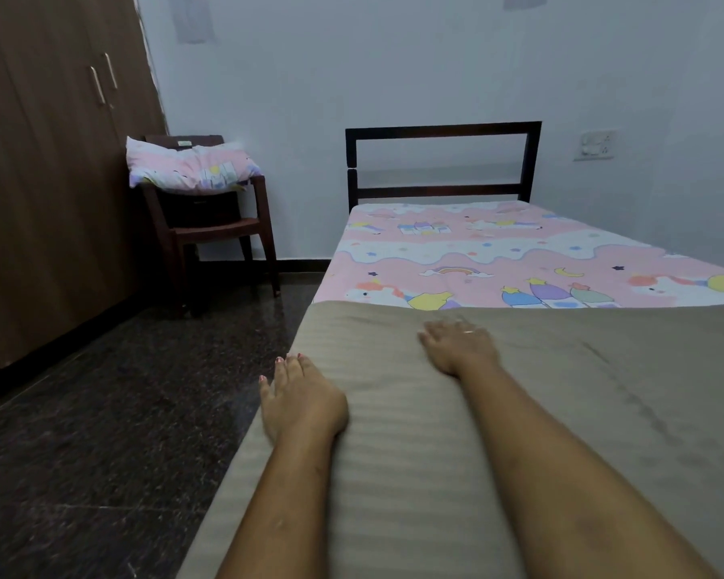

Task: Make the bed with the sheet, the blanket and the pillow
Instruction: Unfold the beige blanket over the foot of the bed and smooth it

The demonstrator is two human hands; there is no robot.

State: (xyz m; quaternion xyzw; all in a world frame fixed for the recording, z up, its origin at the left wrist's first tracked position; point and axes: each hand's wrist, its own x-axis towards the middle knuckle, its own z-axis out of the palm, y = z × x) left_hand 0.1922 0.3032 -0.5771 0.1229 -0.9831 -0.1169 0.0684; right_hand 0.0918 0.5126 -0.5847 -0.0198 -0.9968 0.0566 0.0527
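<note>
Head view, looking down the length of a single bed toward its dark headboard [443,160] at 12 o'clock. Left hand [302,401] lying flat, palm down, fingers spread and apart, resting on the left edge of the blanket [435,453], fingertips reaching just past that edge over the floor [101,432]; gripping nothing. Right hand [458,346] likewise lying flat and open on the blanket, up at about 1 o'clock from the left hand, fingers pointing toward 11 o'clock, just short of the blanket's upper fold; a ring showing on one finger; pinching no cloth. Blanket, grey-beige with faint stripes, covering the near half of the bed from 6 o'clock upward, its top edge running straight across the middle of the frame. Sheet [498,252], pink with rainbows, stars and cartoon figures, lying spread and smooth over the far half of the mattress, between the blanket's edge and the headboard. Pillow [191,167], in matching pink print, sitting off the bed at 10 o'clock, resting on the armrests of a dark red-brown chair [214,231] standing against the wall. Wooden wardrobe [51,160] filling the 9 o'clock side, just beside the chair. Switch plate [596,145] showing on the pale wall at 2 o'clock, to the right of the headboard.
</note>
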